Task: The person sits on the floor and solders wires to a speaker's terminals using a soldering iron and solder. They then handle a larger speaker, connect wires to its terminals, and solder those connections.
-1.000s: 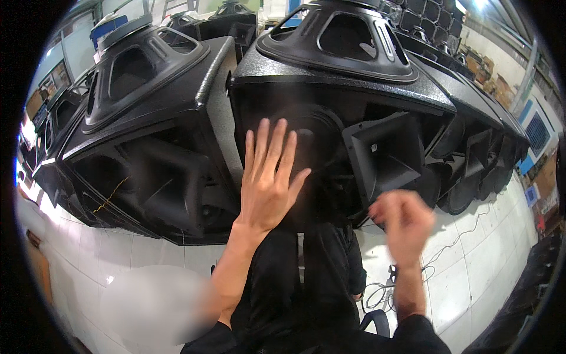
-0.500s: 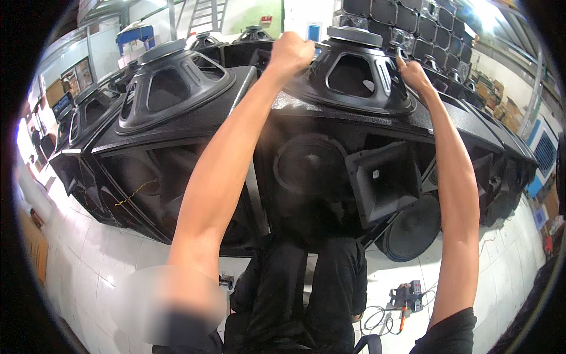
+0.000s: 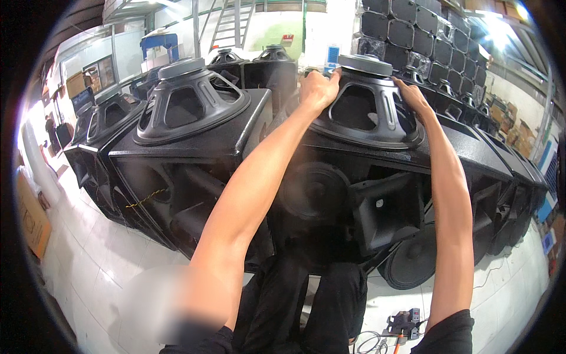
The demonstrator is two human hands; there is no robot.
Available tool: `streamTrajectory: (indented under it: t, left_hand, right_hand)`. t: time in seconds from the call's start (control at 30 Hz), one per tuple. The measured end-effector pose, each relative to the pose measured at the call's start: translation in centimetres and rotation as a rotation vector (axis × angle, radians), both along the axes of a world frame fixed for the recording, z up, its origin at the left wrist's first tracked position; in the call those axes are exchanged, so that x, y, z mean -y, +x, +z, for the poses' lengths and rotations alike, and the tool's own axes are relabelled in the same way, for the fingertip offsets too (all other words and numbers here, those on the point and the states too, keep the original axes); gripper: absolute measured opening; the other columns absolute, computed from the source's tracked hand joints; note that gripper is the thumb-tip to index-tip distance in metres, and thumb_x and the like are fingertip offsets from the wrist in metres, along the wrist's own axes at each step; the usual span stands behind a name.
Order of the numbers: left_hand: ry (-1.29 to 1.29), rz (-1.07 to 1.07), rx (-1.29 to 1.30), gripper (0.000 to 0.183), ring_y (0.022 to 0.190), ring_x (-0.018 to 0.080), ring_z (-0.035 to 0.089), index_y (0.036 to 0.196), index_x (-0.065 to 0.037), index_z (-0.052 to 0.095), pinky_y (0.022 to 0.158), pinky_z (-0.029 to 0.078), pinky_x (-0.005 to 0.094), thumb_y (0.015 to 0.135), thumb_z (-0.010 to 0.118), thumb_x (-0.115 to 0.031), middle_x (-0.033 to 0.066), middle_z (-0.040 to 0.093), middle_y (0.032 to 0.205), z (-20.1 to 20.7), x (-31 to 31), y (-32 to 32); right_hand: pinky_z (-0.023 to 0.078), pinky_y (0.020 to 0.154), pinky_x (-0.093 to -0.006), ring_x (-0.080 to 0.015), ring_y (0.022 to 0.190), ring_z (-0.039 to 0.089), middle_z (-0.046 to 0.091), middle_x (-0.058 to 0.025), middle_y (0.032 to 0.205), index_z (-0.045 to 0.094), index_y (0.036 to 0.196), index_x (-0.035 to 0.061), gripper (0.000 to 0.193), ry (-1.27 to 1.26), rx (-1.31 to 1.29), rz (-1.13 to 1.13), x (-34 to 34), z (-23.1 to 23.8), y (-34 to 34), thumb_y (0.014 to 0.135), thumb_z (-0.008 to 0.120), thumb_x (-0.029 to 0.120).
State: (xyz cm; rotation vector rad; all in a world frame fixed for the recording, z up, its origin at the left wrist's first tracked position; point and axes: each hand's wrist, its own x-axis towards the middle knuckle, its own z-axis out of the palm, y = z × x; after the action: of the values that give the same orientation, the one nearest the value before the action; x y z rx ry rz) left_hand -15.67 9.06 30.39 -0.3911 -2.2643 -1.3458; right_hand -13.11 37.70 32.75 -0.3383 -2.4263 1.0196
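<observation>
A large black speaker driver (image 3: 367, 106) sits magnet-up on top of an open black speaker cabinet (image 3: 448, 159) in front of me. My left hand (image 3: 317, 89) grips the driver's frame on its left side near the magnet. On the right side of the frame my right hand (image 3: 413, 97) holds the basket struts. Both arms reach up and forward. Inside the cabinet below I see a round mid driver (image 3: 312, 192) and a square black horn (image 3: 386, 209).
A second cabinet (image 3: 177, 177) with its own driver (image 3: 188, 103) on top stands to the left, with more cabinets behind it. Stacked black boxes (image 3: 413, 26) fill the back right. A loose woofer (image 3: 413, 262), cables and a small tool (image 3: 404, 324) lie on the white floor.
Both hands rose from the cabinet's front opening to the driver on top. My left hand went from flat on the inner cone to gripping the frame, and the view tilted upward.
</observation>
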Motion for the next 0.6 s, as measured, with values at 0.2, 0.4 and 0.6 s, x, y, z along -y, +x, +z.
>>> streamTrajectory:
  t: [0.2, 0.4, 0.6]
  left_hand:
    - [-0.021, -0.008, 0.014, 0.069, 0.098, 0.0429, 0.069, 0.095, 0.009, 0.072, 0.084, 0.054, 0.0457, 0.089, 0.061, -0.059, 0.0312, 0.070, 0.097, 0.3, 3.2, 3.3]
    - [-0.052, -0.074, -0.114, 0.066, 0.064, 0.0403, 0.067, 0.070, 0.009, 0.068, 0.061, 0.049, 0.0457, 0.089, 0.064, -0.054, 0.0308, 0.061, 0.065, 0.1, 7.8, 13.5]
    - [-0.010, -0.136, -0.301, 0.054, 0.042, 0.0278, 0.048, 0.061, 0.005, 0.061, 0.047, 0.039, 0.0383, 0.092, 0.068, -0.039, 0.0185, 0.049, 0.050, -5.4, 11.7, 26.3]
  right_hand:
    - [0.045, 0.067, -0.0372, -0.0203, 0.070, 0.058, 0.063, -0.0128, 0.073, 0.068, 0.074, -0.0075, 0.067, -0.032, -0.229, -0.037, 2.8, -1.3, 4.8, 0.086, 0.065, 0.058]
    - [0.032, 0.050, -0.0310, -0.0103, 0.052, 0.040, 0.051, -0.0007, 0.057, 0.063, 0.059, -0.0035, 0.062, -0.107, -0.354, 0.022, 8.5, -1.3, 17.0, 0.091, 0.066, 0.049]
    - [0.033, 0.055, -0.0283, -0.0089, 0.060, 0.040, 0.049, 0.0028, 0.061, 0.061, 0.070, -0.0095, 0.059, 0.078, -0.605, 0.009, 12.1, -7.4, 31.2, 0.098, 0.060, 0.043]
